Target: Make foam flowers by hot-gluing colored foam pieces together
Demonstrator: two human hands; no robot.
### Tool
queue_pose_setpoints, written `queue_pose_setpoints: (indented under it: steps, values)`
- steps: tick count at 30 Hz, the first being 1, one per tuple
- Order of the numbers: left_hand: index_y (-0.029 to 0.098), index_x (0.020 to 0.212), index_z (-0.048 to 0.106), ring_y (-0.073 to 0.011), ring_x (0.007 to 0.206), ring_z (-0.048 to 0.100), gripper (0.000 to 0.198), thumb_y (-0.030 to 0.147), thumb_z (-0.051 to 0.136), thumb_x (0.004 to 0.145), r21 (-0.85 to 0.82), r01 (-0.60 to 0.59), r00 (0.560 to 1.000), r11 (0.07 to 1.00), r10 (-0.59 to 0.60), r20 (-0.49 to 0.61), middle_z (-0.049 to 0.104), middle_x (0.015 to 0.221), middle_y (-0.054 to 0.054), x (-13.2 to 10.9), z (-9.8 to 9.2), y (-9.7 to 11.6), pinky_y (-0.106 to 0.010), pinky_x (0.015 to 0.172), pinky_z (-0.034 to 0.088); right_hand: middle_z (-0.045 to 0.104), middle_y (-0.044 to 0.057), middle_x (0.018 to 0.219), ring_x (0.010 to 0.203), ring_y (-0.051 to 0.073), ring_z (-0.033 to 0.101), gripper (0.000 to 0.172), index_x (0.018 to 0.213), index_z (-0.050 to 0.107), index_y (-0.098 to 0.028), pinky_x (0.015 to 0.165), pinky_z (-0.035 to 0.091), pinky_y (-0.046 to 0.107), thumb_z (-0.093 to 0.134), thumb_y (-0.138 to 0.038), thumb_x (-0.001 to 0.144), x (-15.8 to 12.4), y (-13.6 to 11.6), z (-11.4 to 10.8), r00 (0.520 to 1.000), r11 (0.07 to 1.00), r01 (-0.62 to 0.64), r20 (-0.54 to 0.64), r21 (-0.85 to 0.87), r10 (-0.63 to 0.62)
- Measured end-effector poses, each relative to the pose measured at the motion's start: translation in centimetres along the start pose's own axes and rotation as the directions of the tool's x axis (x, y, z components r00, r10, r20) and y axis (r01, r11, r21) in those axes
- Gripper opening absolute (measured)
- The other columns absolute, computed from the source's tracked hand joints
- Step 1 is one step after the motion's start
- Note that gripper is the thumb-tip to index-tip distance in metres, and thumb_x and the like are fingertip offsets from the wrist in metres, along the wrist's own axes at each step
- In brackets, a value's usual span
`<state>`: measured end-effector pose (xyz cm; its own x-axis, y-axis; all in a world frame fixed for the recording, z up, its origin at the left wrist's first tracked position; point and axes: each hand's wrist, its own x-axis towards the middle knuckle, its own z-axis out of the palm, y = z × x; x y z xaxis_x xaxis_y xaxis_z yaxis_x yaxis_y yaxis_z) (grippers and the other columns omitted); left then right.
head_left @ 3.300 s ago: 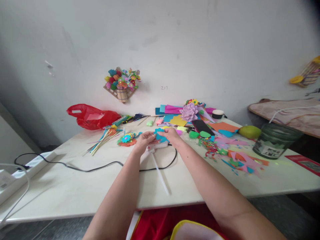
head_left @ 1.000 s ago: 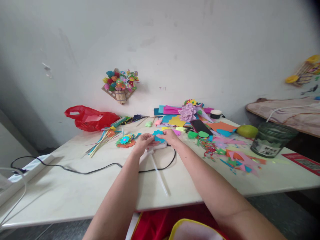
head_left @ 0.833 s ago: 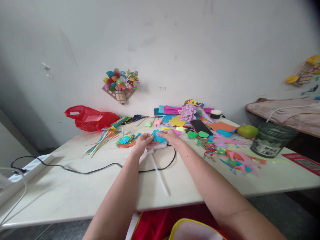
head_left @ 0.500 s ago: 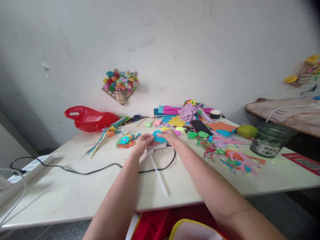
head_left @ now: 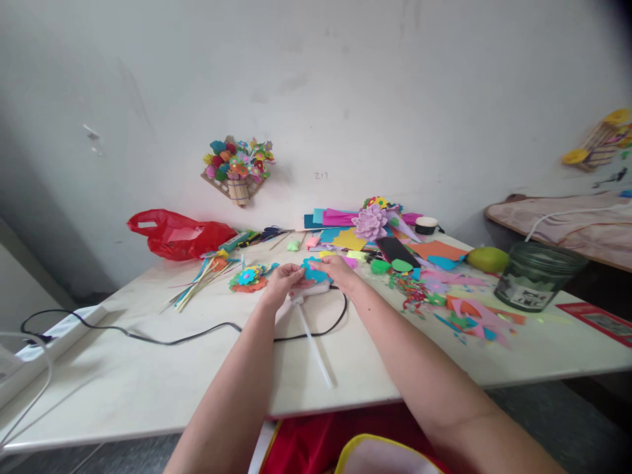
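Note:
A blue scalloped flower cutout point(head_left: 312, 271) is held between my two hands above the table. My left hand point(head_left: 285, 282) pinches its left edge, and the fingers of my right hand point(head_left: 338, 268) close on its right side. Just below them lies a white glue gun point(head_left: 313, 288), partly hidden by my left hand and forearm, with a long translucent glue stick point(head_left: 316, 349) pointing toward the table's front edge. Left of my hands, several flower cutouts in orange, yellow and blue point(head_left: 247, 276) lie stacked.
Thin sticks point(head_left: 197, 283) and a red plastic bag point(head_left: 182, 236) lie at the left. A black cord runs to a power strip point(head_left: 69, 332). Coloured sheets point(head_left: 437, 251), a phone point(head_left: 397, 252) and paper scraps point(head_left: 469, 313) spread rightward, near a green jar point(head_left: 530, 280).

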<state>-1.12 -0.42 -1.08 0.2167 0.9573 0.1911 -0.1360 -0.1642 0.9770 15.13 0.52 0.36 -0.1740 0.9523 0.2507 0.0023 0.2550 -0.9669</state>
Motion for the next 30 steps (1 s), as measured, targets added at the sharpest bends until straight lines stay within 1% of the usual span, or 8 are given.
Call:
queue_pose_setpoints:
  steps: [4, 9, 12, 14, 21, 27, 30]
  values:
    - [0.014, 0.073, 0.052, -0.0184, 0.063, 0.066, 0.034, 0.038, 0.072, 0.060, 0.012, 0.013, 1.000, 1.000, -0.013, 0.004, 0.065, 0.061, -0.002, -0.1, 0.0, 0.1, -0.026, 0.059, 0.053, 0.048, -0.004, 0.048, 0.048, 0.008, 0.038, 0.035, 0.055, 0.056, -0.016, 0.047, 0.027, 0.023, 0.071, -0.046, 0.050, 0.3, 0.4, 0.2, 1.000, 1.000, -0.002, 0.001, 0.012, 0.002]
    - [0.014, 0.072, 0.052, -0.0185, 0.062, 0.066, 0.033, 0.039, 0.072, 0.061, 0.028, 0.025, 1.000, 0.999, -0.026, 0.009, 0.066, 0.062, -0.003, -0.1, 0.0, 0.1, -0.025, 0.058, 0.052, 0.045, -0.005, 0.046, 0.046, 0.007, 0.036, 0.036, 0.052, 0.052, -0.016, 0.046, 0.025, 0.023, 0.071, -0.046, 0.052, 0.5, 0.8, 0.1, 1.000, 1.000, 0.006, -0.015, -0.004, -0.006]
    - [0.014, 0.072, 0.052, -0.0185, 0.063, 0.066, 0.033, 0.039, 0.071, 0.062, 0.021, 0.012, 1.000, 1.000, -0.012, 0.002, 0.066, 0.061, -0.003, -0.1, -0.1, 0.1, -0.025, 0.058, 0.052, 0.045, -0.006, 0.047, 0.046, 0.006, 0.035, 0.036, 0.055, 0.053, -0.015, 0.047, 0.024, 0.023, 0.069, -0.047, 0.054, 0.4, 0.8, 0.0, 1.000, 1.000, 0.010, 0.026, -0.009, -0.009]
    - [0.013, 0.073, 0.052, -0.0186, 0.063, 0.067, 0.033, 0.039, 0.070, 0.063, 0.021, 0.000, 1.000, 1.000, 0.000, 0.003, 0.066, 0.062, -0.004, -0.1, -0.2, 0.0, -0.025, 0.058, 0.052, 0.047, -0.006, 0.048, 0.047, 0.006, 0.036, 0.036, 0.056, 0.054, -0.014, 0.048, 0.025, 0.023, 0.070, -0.046, 0.052, 0.5, 0.8, -0.1, 0.999, 1.000, 0.005, 0.052, -0.006, -0.005]
    - [0.013, 0.073, 0.052, -0.0184, 0.062, 0.066, 0.033, 0.039, 0.070, 0.063, 0.032, -0.008, 1.000, 0.999, 0.007, 0.013, 0.066, 0.063, -0.004, 0.0, -0.2, 0.1, -0.025, 0.057, 0.052, 0.050, -0.005, 0.050, 0.049, 0.006, 0.039, 0.034, 0.057, 0.056, -0.013, 0.050, 0.027, 0.023, 0.072, -0.042, 0.049, 0.9, 1.2, -0.1, 0.999, 1.000, 0.000, 0.036, 0.012, 0.000]
    - [0.013, 0.073, 0.052, -0.0185, 0.062, 0.066, 0.034, 0.040, 0.070, 0.063, 0.043, -0.011, 1.000, 0.999, 0.012, -0.007, 0.066, 0.061, -0.003, 0.0, -0.1, 0.1, -0.025, 0.057, 0.052, 0.052, -0.004, 0.055, 0.050, 0.007, 0.040, 0.034, 0.060, 0.057, -0.012, 0.050, 0.028, 0.022, 0.071, -0.041, 0.050, 0.4, 0.6, -0.1, 0.997, 1.000, -0.005, 0.080, 0.019, 0.003]
    - [0.013, 0.072, 0.052, -0.0185, 0.062, 0.066, 0.034, 0.040, 0.071, 0.063, 0.043, -0.009, 1.000, 0.999, 0.009, 0.003, 0.066, 0.062, -0.003, -0.1, -0.1, 0.2, -0.025, 0.057, 0.052, 0.051, -0.004, 0.055, 0.050, 0.007, 0.039, 0.033, 0.060, 0.055, -0.013, 0.050, 0.028, 0.022, 0.071, -0.040, 0.050, 0.3, 0.6, 0.0, 0.999, 1.000, -0.007, 0.053, -0.007, 0.008]
